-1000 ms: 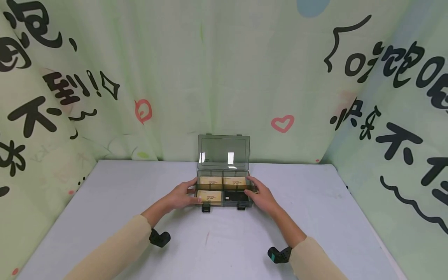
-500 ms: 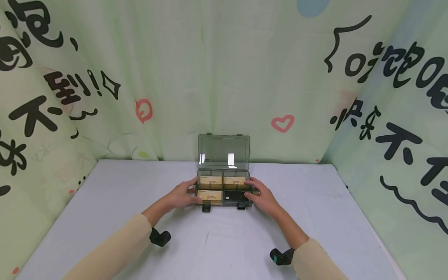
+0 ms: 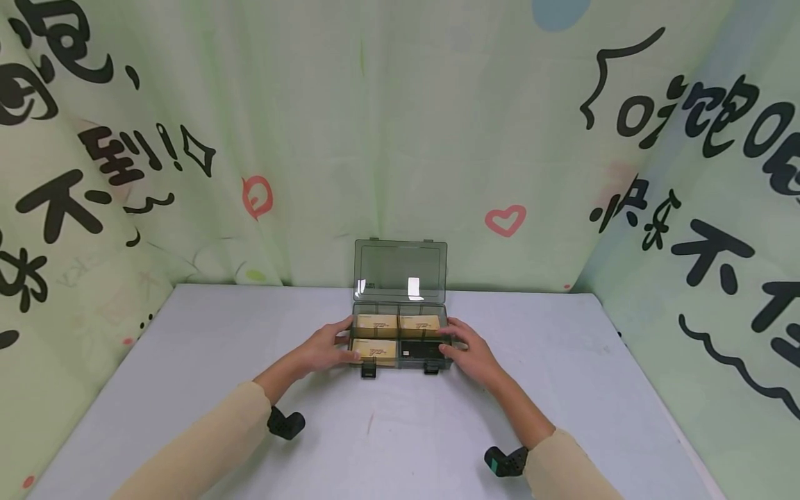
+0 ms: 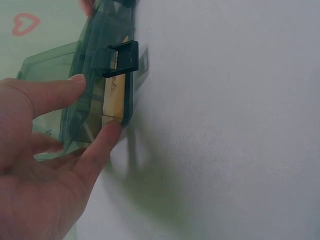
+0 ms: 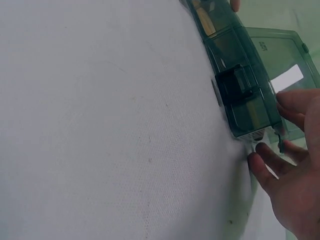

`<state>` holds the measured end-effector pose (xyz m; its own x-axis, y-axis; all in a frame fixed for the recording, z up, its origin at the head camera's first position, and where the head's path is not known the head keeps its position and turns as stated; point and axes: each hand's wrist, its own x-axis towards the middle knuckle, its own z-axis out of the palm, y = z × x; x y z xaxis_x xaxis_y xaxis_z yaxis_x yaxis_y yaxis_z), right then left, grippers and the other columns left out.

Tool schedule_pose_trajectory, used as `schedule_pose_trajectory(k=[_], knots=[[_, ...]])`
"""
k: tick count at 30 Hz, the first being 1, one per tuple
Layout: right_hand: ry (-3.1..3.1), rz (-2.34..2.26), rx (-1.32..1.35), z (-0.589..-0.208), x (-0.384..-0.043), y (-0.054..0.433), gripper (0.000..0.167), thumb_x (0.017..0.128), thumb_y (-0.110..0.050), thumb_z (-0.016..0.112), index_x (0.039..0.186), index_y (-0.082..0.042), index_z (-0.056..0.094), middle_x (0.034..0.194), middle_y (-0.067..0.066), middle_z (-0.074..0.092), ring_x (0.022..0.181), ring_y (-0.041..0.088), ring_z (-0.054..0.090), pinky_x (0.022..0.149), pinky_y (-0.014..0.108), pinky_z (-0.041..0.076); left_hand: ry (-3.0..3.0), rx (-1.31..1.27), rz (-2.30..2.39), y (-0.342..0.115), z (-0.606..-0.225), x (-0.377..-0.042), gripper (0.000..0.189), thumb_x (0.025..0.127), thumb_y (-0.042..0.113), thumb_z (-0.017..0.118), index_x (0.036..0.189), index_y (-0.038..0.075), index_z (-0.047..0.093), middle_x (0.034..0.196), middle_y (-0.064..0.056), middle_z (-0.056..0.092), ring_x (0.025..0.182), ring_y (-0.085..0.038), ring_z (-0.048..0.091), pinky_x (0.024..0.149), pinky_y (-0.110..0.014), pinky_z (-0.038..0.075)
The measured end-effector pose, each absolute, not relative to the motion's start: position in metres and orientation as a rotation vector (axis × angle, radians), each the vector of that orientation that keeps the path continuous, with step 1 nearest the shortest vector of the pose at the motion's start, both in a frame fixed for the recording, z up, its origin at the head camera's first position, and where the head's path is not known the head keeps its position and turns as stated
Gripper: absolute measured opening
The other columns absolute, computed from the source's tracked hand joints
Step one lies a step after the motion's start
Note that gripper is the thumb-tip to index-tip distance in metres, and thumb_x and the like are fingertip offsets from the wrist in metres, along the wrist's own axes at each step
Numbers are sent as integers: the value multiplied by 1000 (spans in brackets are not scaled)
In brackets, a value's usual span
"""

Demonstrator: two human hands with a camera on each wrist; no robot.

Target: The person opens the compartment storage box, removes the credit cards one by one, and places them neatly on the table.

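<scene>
A translucent dark-green plastic storage box (image 3: pixel 398 360) sits at the table's far side, its hinged lid (image 3: pixel 400 267) raised. Yellow cardboard boxes lie in three compartments: back left (image 3: pixel 377 323), back right (image 3: pixel 419 324) and front left (image 3: pixel 373 349). The front-right compartment holds a black object (image 3: pixel 419 349) with a small pale label. My left hand (image 3: pixel 323 346) grips the box's left end, thumb on the front rim and fingers against the side. At the right end, my right hand (image 3: pixel 470 353) rests its thumb at the rim, with relaxed fingers spread beside the side wall.
Two black latches, left (image 3: pixel 369 370) and right (image 3: pixel 431 368), hang at the front. A white cloth (image 3: pixel 394 437) covers the table. Printed pale-green curtains (image 3: pixel 319 139) rise behind and on both sides. Each wrist carries a black device, left (image 3: pixel 285 423) and right (image 3: pixel 506 461).
My right hand has shifted slightly outward, its fingertips moving from over the right compartments toward the box's right edge. The left hand and the box stay nearly still.
</scene>
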<state>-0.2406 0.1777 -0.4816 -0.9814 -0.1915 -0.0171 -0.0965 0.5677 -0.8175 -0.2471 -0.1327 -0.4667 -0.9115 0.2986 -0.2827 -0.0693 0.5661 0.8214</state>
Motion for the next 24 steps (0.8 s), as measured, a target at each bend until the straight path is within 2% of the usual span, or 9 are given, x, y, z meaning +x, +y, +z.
schedule_pose_trajectory(k=[4,14,21,24], knots=[[2701,-1385,-254,-482,-242,177,25,92,-14,62,116,-6,67,155,16,33,143,41,31,107,54,41,2408,186,1288,-133,-466,-247,88,87,15,72,156,14,18,159,-15,28,140,-36,38,112,-52,36],[2755,-1259,-301,-485,-246,173,25,91,-13,65,115,-6,67,154,21,31,139,45,34,103,53,44,2408,187,1286,-132,-467,-247,88,87,14,72,156,13,18,159,-14,26,141,-36,38,111,-51,37],[2793,-1142,-306,-488,-248,170,22,92,-17,63,112,-9,68,156,21,26,141,47,29,110,60,32,2416,178,1297,-132,-466,-247,88,86,13,73,155,13,19,158,-15,29,139,-36,40,111,-52,37],[2808,-1078,-319,-487,-248,168,21,94,-19,61,111,-9,68,157,21,23,141,47,29,110,61,31,2430,180,1290,-132,-466,-246,88,85,13,73,155,12,20,156,-17,32,137,-37,42,110,-53,38]])
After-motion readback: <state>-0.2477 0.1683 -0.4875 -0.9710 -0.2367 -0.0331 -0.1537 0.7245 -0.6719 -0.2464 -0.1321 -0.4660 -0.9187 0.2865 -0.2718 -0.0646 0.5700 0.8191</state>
